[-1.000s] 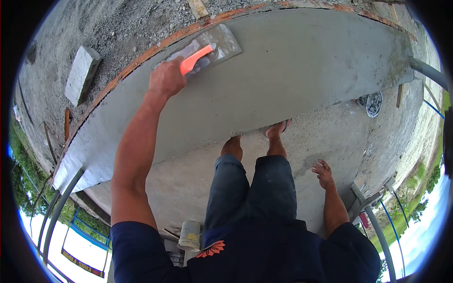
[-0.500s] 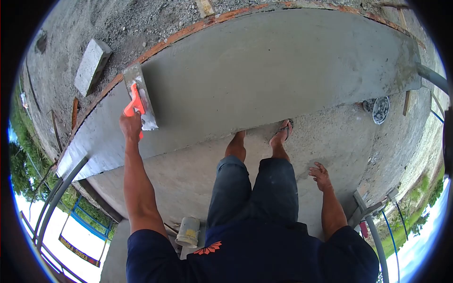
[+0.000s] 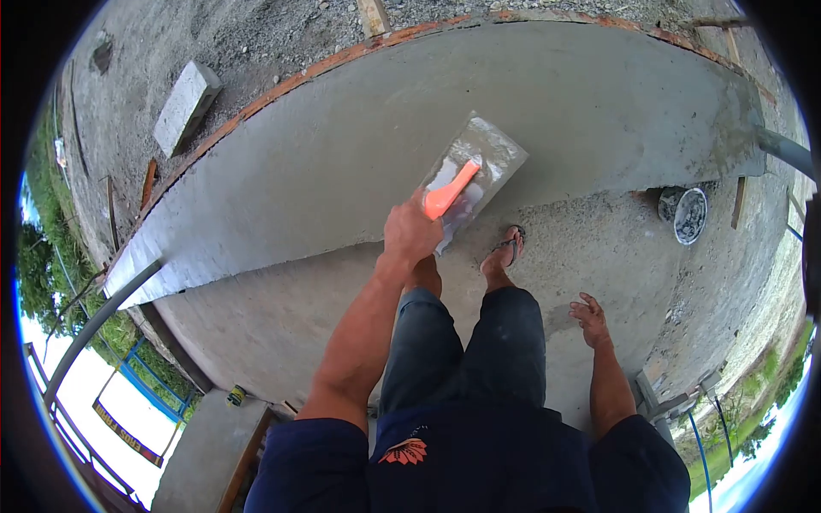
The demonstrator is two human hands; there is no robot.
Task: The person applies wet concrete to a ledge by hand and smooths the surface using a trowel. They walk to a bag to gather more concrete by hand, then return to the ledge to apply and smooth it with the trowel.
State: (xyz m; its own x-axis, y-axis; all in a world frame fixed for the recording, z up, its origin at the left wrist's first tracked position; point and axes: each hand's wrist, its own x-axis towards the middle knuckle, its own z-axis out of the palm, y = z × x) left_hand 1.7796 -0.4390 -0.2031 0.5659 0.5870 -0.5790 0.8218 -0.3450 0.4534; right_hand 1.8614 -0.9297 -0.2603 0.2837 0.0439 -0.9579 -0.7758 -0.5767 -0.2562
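My left hand (image 3: 413,231) is wrapped round the orange handle of a finishing trowel (image 3: 498,154). The trowel's wide metal blade, smeared with wet cement, is over the middle of the grey wet concrete strip (image 3: 342,145), near the strip's lower edge. My right hand (image 3: 589,320) hangs out to the right above the rough ground, fingers partly spread, holding nothing. Below the strip, my sandalled right foot (image 3: 505,250) stands on the ground, while the trowel arm partly hides my left foot.
Wooden form boards (image 3: 342,64) run along the strip's far edge. A concrete block (image 3: 186,107) lies on the gravel beyond it. At right, a bucket (image 3: 689,216) lies tipped near the strip. Grey pipes (image 3: 103,321) (image 3: 785,151) stand at both ends.
My left hand has swept the trowel from the strip's left part rightward to its middle, and the blade has turned. My right hand remains nearly in place, still open.
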